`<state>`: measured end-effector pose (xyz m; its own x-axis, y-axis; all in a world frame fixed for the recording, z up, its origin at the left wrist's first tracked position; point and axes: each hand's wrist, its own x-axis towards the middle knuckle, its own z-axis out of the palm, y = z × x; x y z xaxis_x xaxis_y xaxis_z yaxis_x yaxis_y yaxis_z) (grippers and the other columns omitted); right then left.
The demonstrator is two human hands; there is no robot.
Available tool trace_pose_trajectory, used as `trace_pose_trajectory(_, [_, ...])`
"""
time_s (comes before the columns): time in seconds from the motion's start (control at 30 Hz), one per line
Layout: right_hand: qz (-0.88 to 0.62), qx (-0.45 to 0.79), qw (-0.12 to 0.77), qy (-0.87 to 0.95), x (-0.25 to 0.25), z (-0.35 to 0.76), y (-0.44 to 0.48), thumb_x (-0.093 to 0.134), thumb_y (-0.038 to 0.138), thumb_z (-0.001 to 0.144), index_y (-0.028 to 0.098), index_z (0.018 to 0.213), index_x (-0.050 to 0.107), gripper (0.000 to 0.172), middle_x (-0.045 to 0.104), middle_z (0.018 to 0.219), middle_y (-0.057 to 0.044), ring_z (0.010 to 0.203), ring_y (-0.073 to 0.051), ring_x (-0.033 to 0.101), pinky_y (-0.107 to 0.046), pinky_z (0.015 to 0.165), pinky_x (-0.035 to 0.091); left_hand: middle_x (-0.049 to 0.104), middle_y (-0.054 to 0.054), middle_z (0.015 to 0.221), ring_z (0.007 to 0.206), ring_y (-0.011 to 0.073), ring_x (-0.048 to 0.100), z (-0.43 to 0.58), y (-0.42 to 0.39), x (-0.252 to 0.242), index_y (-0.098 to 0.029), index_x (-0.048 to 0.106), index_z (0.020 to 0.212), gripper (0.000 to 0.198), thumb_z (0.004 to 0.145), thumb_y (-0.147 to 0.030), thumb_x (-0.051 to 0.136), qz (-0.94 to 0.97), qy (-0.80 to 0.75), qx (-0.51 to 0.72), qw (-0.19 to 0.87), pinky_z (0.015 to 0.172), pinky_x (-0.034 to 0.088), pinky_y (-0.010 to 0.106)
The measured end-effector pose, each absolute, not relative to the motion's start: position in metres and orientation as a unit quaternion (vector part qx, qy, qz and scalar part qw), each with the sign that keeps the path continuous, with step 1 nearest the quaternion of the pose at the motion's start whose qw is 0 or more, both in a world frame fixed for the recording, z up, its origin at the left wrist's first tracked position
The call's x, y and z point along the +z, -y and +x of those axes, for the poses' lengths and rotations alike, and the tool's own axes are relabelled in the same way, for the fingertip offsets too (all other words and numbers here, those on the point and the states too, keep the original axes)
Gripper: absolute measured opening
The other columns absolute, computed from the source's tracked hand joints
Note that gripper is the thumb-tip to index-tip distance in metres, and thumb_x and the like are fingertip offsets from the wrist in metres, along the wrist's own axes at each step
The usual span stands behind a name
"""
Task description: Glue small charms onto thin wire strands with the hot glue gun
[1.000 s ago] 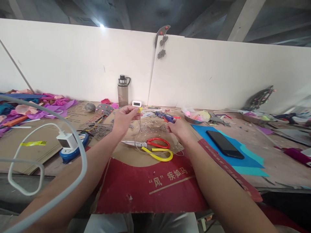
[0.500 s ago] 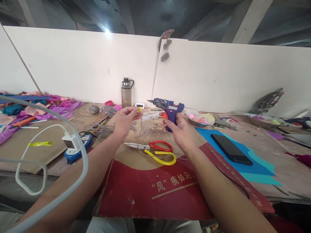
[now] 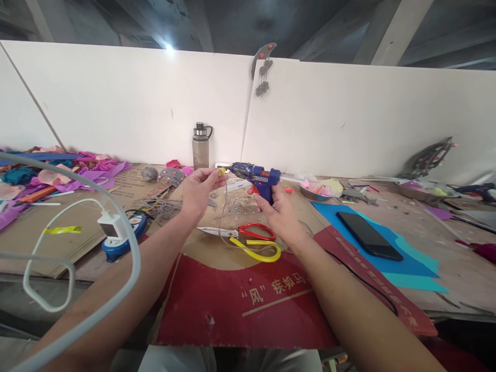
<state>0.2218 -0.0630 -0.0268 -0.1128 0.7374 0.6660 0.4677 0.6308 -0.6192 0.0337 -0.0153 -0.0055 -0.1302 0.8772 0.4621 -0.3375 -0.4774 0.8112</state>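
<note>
Between the fingertips of my left hand (image 3: pixel 199 191) is a small yellow piece (image 3: pixel 221 171), too small to make out in detail. A thin grey cord (image 3: pixel 223 206) hangs down from it. My right hand (image 3: pixel 281 214) is wrapped around the handle of a blue hot glue gun (image 3: pixel 258 178), whose nozzle points left and meets the yellow piece; I cannot tell if they touch. A clear glue stick (image 3: pixel 291 179) sticks out of the gun's back. Below both hands, scissors (image 3: pixel 253 253) with one red and one yellow handle lie on the red and brown cardboard (image 3: pixel 232 310).
A bottle (image 3: pixel 200 147) stands by the white partition (image 3: pixel 127 103). Coloured felt scraps (image 3: pixel 42 178) are heaped at left near a blue power strip (image 3: pixel 124 237). A white cable (image 3: pixel 134 258) crosses the left foreground. A black phone (image 3: pixel 368 235) rests on blue sheets (image 3: pixel 413 263) at right.
My right hand has moved left with the glue gun, bringing its nozzle to the yellow piece. The glue stick at the gun's back now shows. My left hand stays almost in place.
</note>
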Motion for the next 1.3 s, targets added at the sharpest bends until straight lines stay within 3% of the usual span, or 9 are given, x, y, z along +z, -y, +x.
trace_pose_trajectory(0.23, [-0.400, 0.159, 0.530, 0.731, -0.0264, 0.2179, 0.0668, 0.047, 0.035, 0.090, 0.023, 0.131, 0.041, 0.043, 0.062, 0.113, -0.008, 0.100, -0.023, 0.059, -0.039, 0.084, 0.048, 0.071, 0.003, 0.073, 0.074, 0.0166, 0.070, 0.0355, 0.0161, -0.0067, -0.015, 0.066, 0.076, 0.021, 0.068, -0.033, 0.075, 0.505, -0.261, 0.708, 0.420, 0.074, 0.057, 0.031])
trace_pose_trajectory(0.47, [-0.388, 0.155, 0.523, 0.743, -0.0251, 0.2161, 0.0693, 0.047, 0.031, 0.090, 0.022, 0.118, 0.048, 0.029, 0.063, 0.105, -0.007, 0.092, -0.020, 0.059, -0.038, 0.087, 0.047, 0.071, 0.004, 0.075, 0.072, 0.0156, 0.069, 0.0356, 0.0161, -0.0071, -0.015, 0.068, 0.076, 0.023, 0.067, -0.034, 0.076, 0.512, -0.267, 0.710, 0.403, 0.076, 0.057, 0.033])
trace_pose_trajectory(0.67, [-0.395, 0.133, 0.535, 0.735, -0.0257, 0.2157, 0.0683, 0.047, 0.033, 0.090, 0.023, 0.129, 0.043, 0.040, 0.062, 0.109, -0.008, 0.098, -0.022, 0.059, -0.040, 0.092, 0.045, 0.070, 0.002, 0.072, 0.074, 0.0167, 0.070, 0.0356, 0.0166, -0.0069, -0.016, 0.067, 0.075, 0.019, 0.067, -0.032, 0.075, 0.509, -0.261, 0.714, 0.404, 0.075, 0.057, 0.032])
trace_pose_trajectory(0.93, [-0.409, 0.109, 0.526, 0.738, -0.0251, 0.2138, 0.0707, 0.047, 0.032, 0.090, 0.020, 0.128, 0.045, 0.040, 0.062, 0.110, -0.010, 0.111, -0.025, 0.055, -0.042, 0.098, 0.042, 0.071, 0.003, 0.075, 0.073, 0.0158, 0.069, 0.0350, 0.0161, -0.0079, -0.016, 0.068, 0.077, 0.019, 0.069, -0.032, 0.074, 0.514, -0.259, 0.711, 0.404, 0.076, 0.057, 0.033])
trace_pose_trajectory(1.3, [-0.409, 0.112, 0.533, 0.733, -0.0263, 0.2127, 0.0709, 0.048, 0.033, 0.090, 0.019, 0.131, 0.044, 0.043, 0.061, 0.116, -0.011, 0.108, -0.025, 0.056, -0.043, 0.097, 0.043, 0.071, 0.003, 0.074, 0.073, 0.0164, 0.070, 0.0353, 0.0151, -0.0081, -0.015, 0.067, 0.076, 0.019, 0.069, -0.032, 0.074, 0.515, -0.253, 0.716, 0.399, 0.076, 0.058, 0.034])
